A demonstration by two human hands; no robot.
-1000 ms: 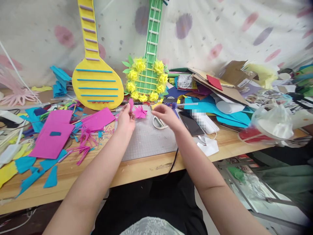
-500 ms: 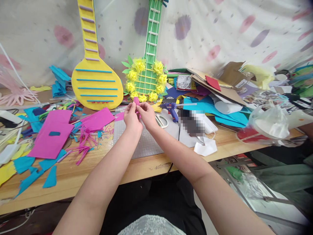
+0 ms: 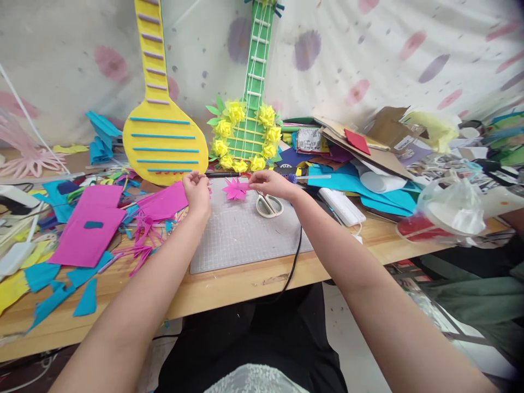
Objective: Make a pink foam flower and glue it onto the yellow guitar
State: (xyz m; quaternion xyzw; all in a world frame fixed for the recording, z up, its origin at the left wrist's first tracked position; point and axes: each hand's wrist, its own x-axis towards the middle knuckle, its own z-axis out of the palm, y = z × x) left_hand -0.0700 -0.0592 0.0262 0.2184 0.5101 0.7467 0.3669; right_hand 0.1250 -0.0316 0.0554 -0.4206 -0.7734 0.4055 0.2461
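A magenta flower with pointed petals (image 3: 236, 190) is over the cutting mat (image 3: 245, 240), between my hands. My right hand (image 3: 272, 184) pinches its right edge with thumb and fingers. My left hand (image 3: 197, 192) is apart from the flower, beside the magenta sheet, with its fingers curled; a bit of magenta shows past it, and whether it is gripped is hidden. Scissors with pale handles (image 3: 269, 206) lie on the mat just below my right hand. Behind that hand, a purple glue gun (image 3: 292, 178) is mostly covered.
A yellow paper guitar shape (image 3: 164, 142) and a green one with yellow flowers (image 3: 249, 131) lean at the back. Magenta sheets (image 3: 88, 224) and blue scraps lie left. A white power strip (image 3: 343, 206), stacked cardboard (image 3: 364, 142) and a bagged cup (image 3: 442, 213) stand right.
My hands have parted, the left moving left and the right moving right. The flower now shows between them, where both hands were together before. Scissors and mat are more exposed.
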